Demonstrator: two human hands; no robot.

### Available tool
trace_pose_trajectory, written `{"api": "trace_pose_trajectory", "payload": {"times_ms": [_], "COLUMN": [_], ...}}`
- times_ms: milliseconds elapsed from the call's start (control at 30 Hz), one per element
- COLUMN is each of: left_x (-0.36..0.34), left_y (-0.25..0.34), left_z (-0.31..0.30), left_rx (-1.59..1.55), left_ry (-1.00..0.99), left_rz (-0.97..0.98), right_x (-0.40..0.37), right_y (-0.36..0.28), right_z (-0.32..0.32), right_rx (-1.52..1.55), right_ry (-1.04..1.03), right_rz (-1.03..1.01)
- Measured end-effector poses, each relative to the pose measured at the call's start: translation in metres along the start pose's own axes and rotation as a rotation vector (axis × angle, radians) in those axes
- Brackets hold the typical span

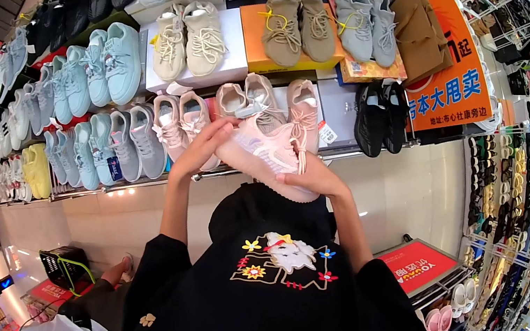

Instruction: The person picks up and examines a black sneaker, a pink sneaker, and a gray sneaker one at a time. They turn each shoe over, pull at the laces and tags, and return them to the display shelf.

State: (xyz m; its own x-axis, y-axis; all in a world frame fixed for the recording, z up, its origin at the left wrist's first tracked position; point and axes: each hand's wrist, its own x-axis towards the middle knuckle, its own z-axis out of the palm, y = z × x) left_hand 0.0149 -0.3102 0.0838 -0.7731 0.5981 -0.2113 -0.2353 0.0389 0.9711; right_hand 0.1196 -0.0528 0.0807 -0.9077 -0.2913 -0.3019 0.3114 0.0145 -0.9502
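A pink lace-up sneaker (260,154) is held in front of my chest, its thick sole turned toward me. My left hand (206,144) grips it at the left end, fingers over the upper edge. At the other end, my right hand (316,176) wraps round it, the thumb lying along the side. Just behind it on the display stands a matching pink sneaker (303,112) with a white tag. Beside that, a beige-pink sneaker (230,99) is partly hidden by the held one. More pink sneakers (173,122) stand to the left of my left hand.
Shoe boxes (291,32) carry beige and grey pairs at the back. Light blue sneakers (119,65) line the left side; black shoes (380,115) stand right. An orange sign (455,71) leans behind. A shopping basket (64,266) and a seated person's leg are low left.
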Motion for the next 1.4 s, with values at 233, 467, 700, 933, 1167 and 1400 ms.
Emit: {"api": "trace_pose_trajectory", "payload": {"times_ms": [233, 467, 700, 933, 1167, 1400], "left_x": [0.004, 0.016, -0.002, -0.017, 0.009, 0.007], "left_y": [-0.005, -0.021, -0.069, -0.100, -0.066, -0.060], "left_z": [-0.002, 0.017, 0.034, 0.072, 0.091, 0.069], "left_rx": [0.233, 0.270, -0.226, -1.138, -1.759, -1.795], "left_ry": [-0.397, -0.515, -0.307, 0.101, 0.139, 0.134], "left_rz": [-0.284, -0.287, -0.424, -0.481, -0.112, -0.039], "right_x": [-0.010, -0.009, -0.020, -0.031, -0.005, -0.002], "right_y": [-0.002, -0.005, -0.022, -0.018, 0.014, 0.026], "right_z": [-0.007, -0.026, -0.076, -0.100, -0.043, -0.016], "right_rx": [-0.169, -0.398, -0.352, 0.012, 0.063, 0.042], "right_ry": [-0.151, -0.211, -0.136, 0.451, 0.288, 0.196], "right_rz": [0.058, 0.099, 0.106, -0.007, 0.004, 0.016]}}
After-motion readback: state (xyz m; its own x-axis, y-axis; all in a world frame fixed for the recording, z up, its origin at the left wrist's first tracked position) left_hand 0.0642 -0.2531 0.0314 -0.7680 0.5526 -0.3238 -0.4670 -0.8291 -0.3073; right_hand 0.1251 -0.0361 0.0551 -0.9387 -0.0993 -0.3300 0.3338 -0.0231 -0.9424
